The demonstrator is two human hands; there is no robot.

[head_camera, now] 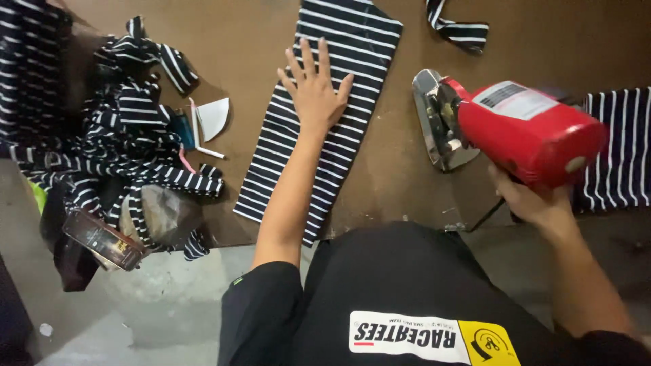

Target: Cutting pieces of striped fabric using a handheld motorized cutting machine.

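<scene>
Pressing flat with fingers spread, the left hand [314, 91] is pinning a striped fabric strip [319, 115] (navy and white) on the counter [400, 176] while the right hand [532, 203] is holding a red iron [515, 125] in a closed grip.

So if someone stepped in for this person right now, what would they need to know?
Left hand: open, pressed flat on the folded striped fabric piece, which lies on the brown table.
Right hand: gripping the red cutting machine, which sits to the right of the piece, apart from it.
Pile of striped scraps at the left edge; more striped fabric at the far right.
Done: piece laid flat. Left: the machine has not yet met the fabric.
</scene>
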